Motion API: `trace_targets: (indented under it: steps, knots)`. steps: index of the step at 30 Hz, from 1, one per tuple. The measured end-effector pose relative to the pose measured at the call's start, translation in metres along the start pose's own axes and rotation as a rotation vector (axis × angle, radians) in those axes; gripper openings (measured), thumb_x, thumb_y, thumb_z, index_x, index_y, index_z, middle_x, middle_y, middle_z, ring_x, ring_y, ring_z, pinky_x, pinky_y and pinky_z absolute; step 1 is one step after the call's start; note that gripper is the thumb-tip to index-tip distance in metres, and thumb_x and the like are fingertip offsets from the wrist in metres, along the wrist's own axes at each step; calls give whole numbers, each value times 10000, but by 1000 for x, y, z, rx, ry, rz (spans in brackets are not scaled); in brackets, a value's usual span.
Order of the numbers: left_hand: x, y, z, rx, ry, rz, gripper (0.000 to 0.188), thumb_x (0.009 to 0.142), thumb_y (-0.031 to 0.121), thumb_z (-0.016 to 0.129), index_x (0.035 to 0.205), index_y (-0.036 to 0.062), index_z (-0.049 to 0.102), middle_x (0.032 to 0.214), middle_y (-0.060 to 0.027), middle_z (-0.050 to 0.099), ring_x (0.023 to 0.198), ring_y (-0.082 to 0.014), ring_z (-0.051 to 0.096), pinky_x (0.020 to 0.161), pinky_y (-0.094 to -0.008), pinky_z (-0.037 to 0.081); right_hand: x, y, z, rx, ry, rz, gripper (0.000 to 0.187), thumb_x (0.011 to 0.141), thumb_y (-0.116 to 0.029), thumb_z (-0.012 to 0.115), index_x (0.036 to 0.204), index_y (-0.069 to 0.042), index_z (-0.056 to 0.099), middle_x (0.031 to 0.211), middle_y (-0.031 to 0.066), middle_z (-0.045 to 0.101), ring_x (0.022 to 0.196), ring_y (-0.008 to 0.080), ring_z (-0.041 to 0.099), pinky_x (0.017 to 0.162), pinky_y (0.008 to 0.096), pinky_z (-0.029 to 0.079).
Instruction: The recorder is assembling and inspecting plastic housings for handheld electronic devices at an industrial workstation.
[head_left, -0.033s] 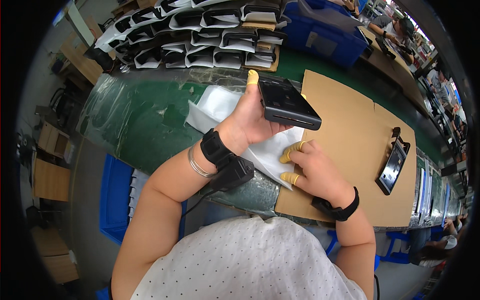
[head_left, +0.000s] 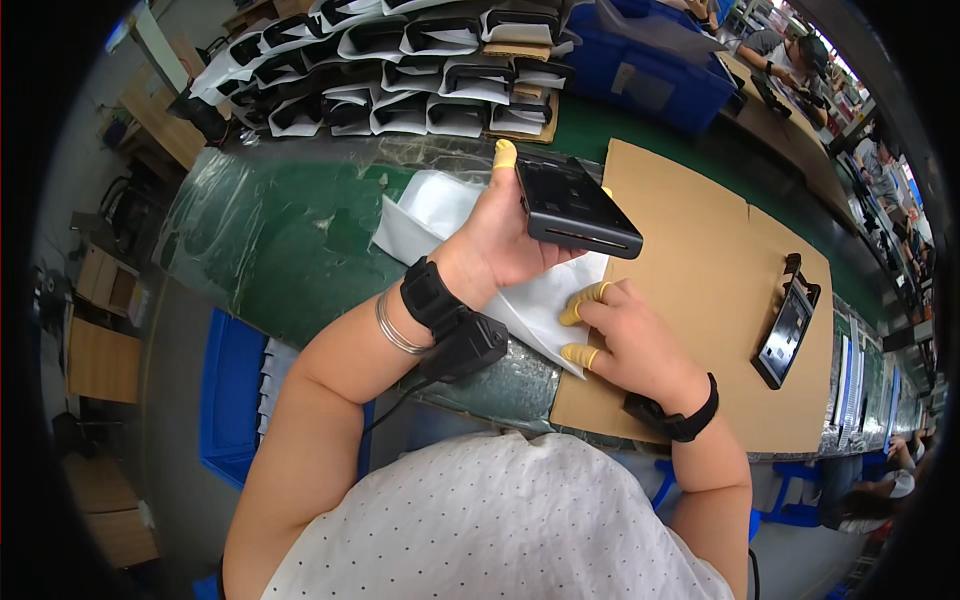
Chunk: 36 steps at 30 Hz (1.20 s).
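My left hand (head_left: 495,235) is closed around a flat black rectangular device (head_left: 575,205), its thumb along one side. The device is tilted above the bench, with a narrow slot along its near edge. Beneath it lies a white foam sheet or pouch (head_left: 545,310), partly covered by my left hand and wrist. At the right edge of that white sheet, my right hand (head_left: 640,340) bends its fingers onto the material, thumb and forefinger a little apart. Yellow finger cots cover several fingertips. A second black frame-like part with a shiny panel (head_left: 785,335) rests on brown cardboard (head_left: 690,300) to the right.
Stacked black units in white sleeves (head_left: 420,70) stand at the back of the green bench (head_left: 290,235). Behind the cardboard is a blue bin (head_left: 650,75). Another blue crate (head_left: 225,400) stands low on the left. People sit at benches farther right.
The white sheet's left edge has shifted very slightly to the right. Both hands and the black device look unmoved.
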<state>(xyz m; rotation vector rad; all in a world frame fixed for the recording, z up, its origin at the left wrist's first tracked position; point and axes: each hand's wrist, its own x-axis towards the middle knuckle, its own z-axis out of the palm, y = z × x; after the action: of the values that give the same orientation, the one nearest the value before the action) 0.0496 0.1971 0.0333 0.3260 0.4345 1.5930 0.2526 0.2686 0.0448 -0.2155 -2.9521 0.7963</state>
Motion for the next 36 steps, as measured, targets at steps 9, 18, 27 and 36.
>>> trace_targets:
  steps: [9, 18, 27, 36]
  knots:
    - [1, 1, 3, 34, -119, 39, 884, 836, 795, 196, 1220, 80, 546, 1146, -141, 624, 1023, -272, 625, 875, -432, 529, 1, 0, -1, -33, 2, -13, 306, 746, -188, 723, 1020, -62, 666, 1000, 119, 597, 994, 312, 504, 875, 381, 463]
    - [-2, -14, -8, 253, -272, -10, 1017, 673, 826, 513, 1328, 50, 465, 1196, -209, 591, 1042, -280, 631, 848, -404, 554, -3, 15, -45, 282, 224, 466, 236, 821, -155, 684, 1009, -21, 637, 995, 160, 631, 967, 270, 579, 749, 364, 482]
    - [4, -34, -32, 63, -545, -227, 945, 714, 710, 626, 1366, 53, 434, 1208, -264, 565, 1063, -393, 599, 958, -507, 462, 33, 37, -40, 1262, 142, -97, 826, 819, -244, 738, 1452, -2, 265, 1413, 155, 429, 1213, 256, 492, 1007, 361, 409]
    - [-3, -56, -13, -35, -647, -297, 940, 713, 733, 599, 1336, 40, 470, 1193, -258, 579, 1050, -447, 590, 926, -581, 464, 39, 29, -17, 1711, -101, -188, 1235, 581, -377, 895, 1483, -2, 140, 1442, 197, 379, 1282, 284, 459, 1041, 400, 412]
